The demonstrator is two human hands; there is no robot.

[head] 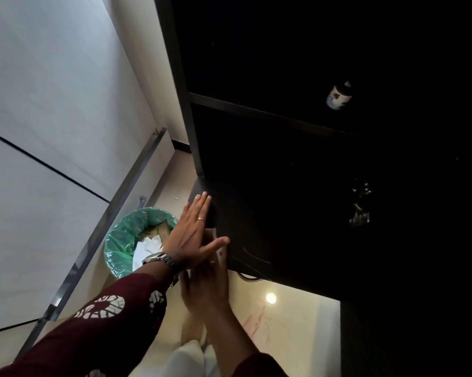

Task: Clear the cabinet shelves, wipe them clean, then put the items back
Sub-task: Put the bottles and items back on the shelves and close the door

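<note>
The cabinet (256,164) fills the picture from twelve o'clock round to four, dark inside, with one shelf edge (256,111) crossing it. A small labelled bottle (339,95) sits on the upper shelf at about one o'clock, and some shiny metal bits (360,205) lie lower down at three o'clock. With things on the shelves, the work is probably in the clearing step or the putting-back step; which of the two cannot be told.

Both hands meet at the cabinet's near left corner, just below centre. The left hand (191,235) reaches up from seven o'clock, its fingers straight and close together and its thumb spread wide. It lies flat against a dark rounded object (202,191) at the cabinet's edge. It wears a watch (158,258) and a ring (200,219). The right hand (207,289) comes up from six o'clock and lies under the left one. Its fingers point at the same corner and are partly hidden, so whether it grips anything cannot be told. A white scrap (220,250) shows near its fingertips, perhaps a cloth.

A bin (120,240) with a green liner stands at nine o'clock of the hands, holding white paper.

The next move likely calls for a firm two-handed hold on the dark object, keeping it clear of the cabinet's edge.
</note>
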